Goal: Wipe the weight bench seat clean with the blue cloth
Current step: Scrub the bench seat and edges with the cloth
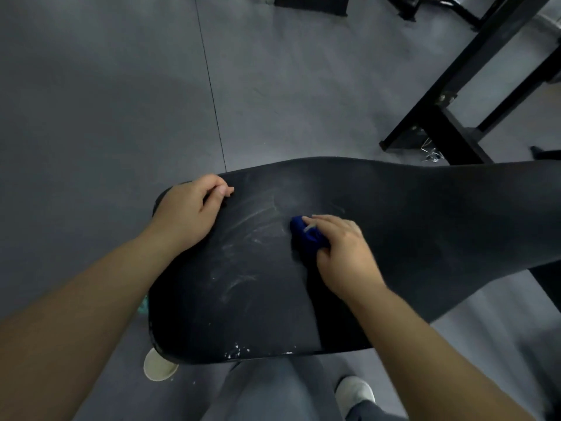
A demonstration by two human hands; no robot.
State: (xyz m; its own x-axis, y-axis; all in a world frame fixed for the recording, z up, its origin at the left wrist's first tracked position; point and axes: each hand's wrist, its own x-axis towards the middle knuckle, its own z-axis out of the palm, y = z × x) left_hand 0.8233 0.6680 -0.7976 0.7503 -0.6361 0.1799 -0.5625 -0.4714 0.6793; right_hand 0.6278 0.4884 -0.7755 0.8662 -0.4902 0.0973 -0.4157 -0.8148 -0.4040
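The black weight bench seat (249, 317) fills the middle of the head view and narrows toward the right. White dusty smears cover its left-centre part, and white flecks dot its near edge. My right hand (346, 253) grips a bunched blue cloth (305, 235) and presses it onto the seat near the middle. My left hand (188, 208) rests at the seat's far left corner with its fingers curled against the surface, holding nothing that I can see.
Grey gym floor (106, 101) surrounds the bench. A black metal rack frame (449, 117) stands at the upper right, close behind the bench. My legs and light shoes (159, 366) are just below the seat's near edge.
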